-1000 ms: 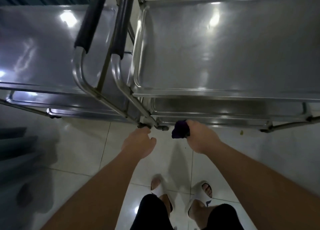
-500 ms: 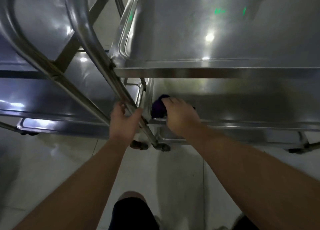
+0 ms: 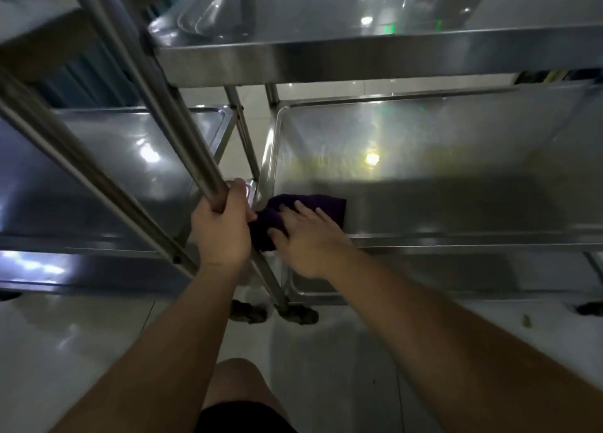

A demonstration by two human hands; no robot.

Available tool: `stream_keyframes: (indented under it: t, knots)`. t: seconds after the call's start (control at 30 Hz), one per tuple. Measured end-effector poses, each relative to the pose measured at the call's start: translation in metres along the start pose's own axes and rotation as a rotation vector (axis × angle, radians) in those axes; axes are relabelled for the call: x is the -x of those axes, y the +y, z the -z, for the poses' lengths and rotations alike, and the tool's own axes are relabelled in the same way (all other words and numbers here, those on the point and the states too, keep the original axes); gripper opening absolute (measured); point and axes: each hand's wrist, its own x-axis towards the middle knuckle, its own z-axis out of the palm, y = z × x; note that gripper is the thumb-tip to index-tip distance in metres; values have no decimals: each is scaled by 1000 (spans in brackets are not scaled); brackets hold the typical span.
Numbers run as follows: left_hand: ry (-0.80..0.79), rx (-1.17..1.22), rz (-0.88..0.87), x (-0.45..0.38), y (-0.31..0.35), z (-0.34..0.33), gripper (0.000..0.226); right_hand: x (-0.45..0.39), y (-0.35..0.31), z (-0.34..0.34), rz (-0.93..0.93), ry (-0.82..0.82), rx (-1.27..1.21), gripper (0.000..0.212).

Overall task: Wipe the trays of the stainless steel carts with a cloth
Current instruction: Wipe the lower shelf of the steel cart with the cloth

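While the left hand [image 3: 222,230] wraps its fingers around a slanted steel frame tube [image 3: 182,132] of the right-hand cart, the right hand [image 3: 305,236] lies flat, fingers straight and slightly spread, on a dark purple cloth [image 3: 321,205]. This cloth sits in the near left corner of the cart's middle tray [image 3: 456,178], partly covered by the right palm and fingers, with one bunched end draped over the tray's near rim toward the left hand. Cloth and left hand appear just beside one another; whether they touch cannot be told. A top tray [image 3: 359,54] overhangs the middle one, and a lower tray [image 3: 424,269] shows beneath its near rim. Casters [image 3: 298,315] stand on the pale tiled floor [image 3: 81,351] below the hands. To the left, a second cart [image 3: 107,171] stands close alongside, its own middle tray level with the wiped one. Bright reflections of ceiling lights mark the steel surfaces. Both forearms extend from the lower edge of the view, and a bare knee [image 3: 238,383] shows between them.
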Motion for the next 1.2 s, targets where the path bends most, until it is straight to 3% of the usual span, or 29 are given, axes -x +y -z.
stream_keyframes:
  t: [0.23,0.37,0.43,0.53,0.6,0.67,0.83,0.97,1.1,1.2]
  knots:
    - [103,40,-29,-7,-11,-10,38,15,132,66,-312,161,144,73]
    - [134,59,-60,-11,-17,-13,39,-33,114,63,-424,232,126,81]
    - [151,56,-78,-13,-19,-13,40,-51,76,49,-327,219,112,74]
    - [176,32,-106,-17,-21,-12,39,-44,27,19,8,58,169,68]
    - [180,46,-114,-18,-24,-13,41,-23,28,14,159,-45,165,69]
    - [181,58,-131,-19,-28,-13,48,-8,53,27,187,-68,136,73]
    - [171,47,-178,-19,-30,-13,55,-36,151,89,-132,181,178,54]
    - [175,66,-168,-18,-26,-14,54,-100,160,109,-392,223,147,62]
    - [181,83,-160,-19,-26,-14,54,-119,86,72,-100,152,205,64]
    - [139,74,-187,-18,-29,-11,55,-66,65,48,201,26,232,68]
